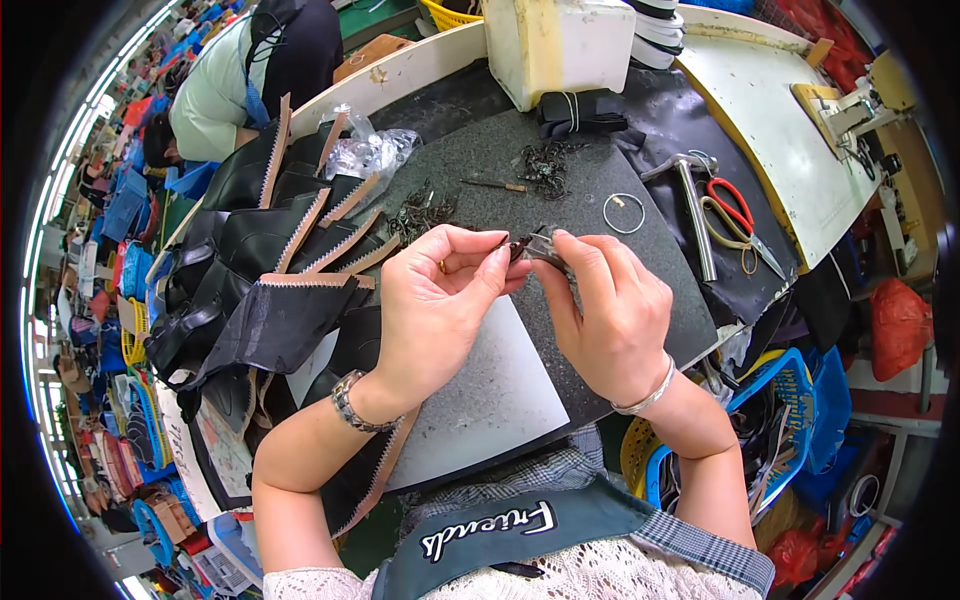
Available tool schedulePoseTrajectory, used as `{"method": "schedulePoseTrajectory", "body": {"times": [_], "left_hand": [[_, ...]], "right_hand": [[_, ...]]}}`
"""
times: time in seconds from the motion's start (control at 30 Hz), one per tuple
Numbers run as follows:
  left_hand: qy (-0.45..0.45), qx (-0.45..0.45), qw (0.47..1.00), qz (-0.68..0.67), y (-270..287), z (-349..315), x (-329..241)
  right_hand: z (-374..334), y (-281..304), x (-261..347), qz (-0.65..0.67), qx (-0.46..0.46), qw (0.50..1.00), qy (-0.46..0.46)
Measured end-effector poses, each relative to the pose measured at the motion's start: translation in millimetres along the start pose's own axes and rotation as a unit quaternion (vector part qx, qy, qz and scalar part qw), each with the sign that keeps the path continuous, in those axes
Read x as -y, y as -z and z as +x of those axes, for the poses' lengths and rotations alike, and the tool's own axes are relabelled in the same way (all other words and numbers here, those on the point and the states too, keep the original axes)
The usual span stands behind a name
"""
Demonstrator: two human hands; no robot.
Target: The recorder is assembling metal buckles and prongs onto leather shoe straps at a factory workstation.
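Over the middle of the dark grey work board, my two hands meet fingertip to fingertip. My left hand is closed in a pinch on a small dark piece, which looks black and partly reddish-brown. A small grey, glossy piece is pinched in my right hand; its kind is too small to make out. The fingers partly cover both pieces. Below my hands lies a white sheet. Black leather pieces with zigzag-cut tan edges are heaped to the left of my left hand.
A hammer and red-handled scissors lie at the right, near a metal ring. Behind are tangled black bits, a thin tool, a clear plastic bag and a white block. Another person bends at far left.
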State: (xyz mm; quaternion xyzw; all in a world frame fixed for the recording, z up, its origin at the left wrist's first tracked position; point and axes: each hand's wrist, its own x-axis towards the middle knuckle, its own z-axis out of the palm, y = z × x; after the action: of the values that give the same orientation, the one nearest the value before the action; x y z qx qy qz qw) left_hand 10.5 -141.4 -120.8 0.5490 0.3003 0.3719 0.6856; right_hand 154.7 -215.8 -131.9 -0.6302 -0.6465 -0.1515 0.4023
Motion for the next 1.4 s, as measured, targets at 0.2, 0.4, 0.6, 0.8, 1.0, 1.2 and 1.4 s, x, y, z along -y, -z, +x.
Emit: {"method": "schedulePoseTrajectory", "body": {"times": [0.2,0.4,0.6,0.8,1.0,1.2,1.4], "left_hand": [[0.149,0.033,0.973,-0.170,9,3,-12],[0.117,0.004,0.985,-0.128,6,-1,-5],[0.109,0.015,0.987,-0.117,3,-3,0],[0.100,-0.016,0.979,-0.174,-6,-4,2],[0.105,0.028,0.948,-0.299,6,0,13],[0.204,0.090,0.963,-0.152,23,7,-1],[0.208,0.130,0.961,-0.130,25,1,7]], "right_hand": [[-4,-4,-10,0.660,0.114,0.618,-0.412],[-4,-16,-9,0.416,0.041,0.883,-0.213],[-2,-24,-4,0.257,-0.065,0.962,-0.071],[-6,-31,-1,0.304,-0.090,0.943,-0.103],[-7,-28,1,0.354,-0.088,0.919,-0.152],[3,-6,-16,0.356,0.045,0.921,-0.154],[-4,-9,-29,0.377,0.104,0.919,-0.047]]}}
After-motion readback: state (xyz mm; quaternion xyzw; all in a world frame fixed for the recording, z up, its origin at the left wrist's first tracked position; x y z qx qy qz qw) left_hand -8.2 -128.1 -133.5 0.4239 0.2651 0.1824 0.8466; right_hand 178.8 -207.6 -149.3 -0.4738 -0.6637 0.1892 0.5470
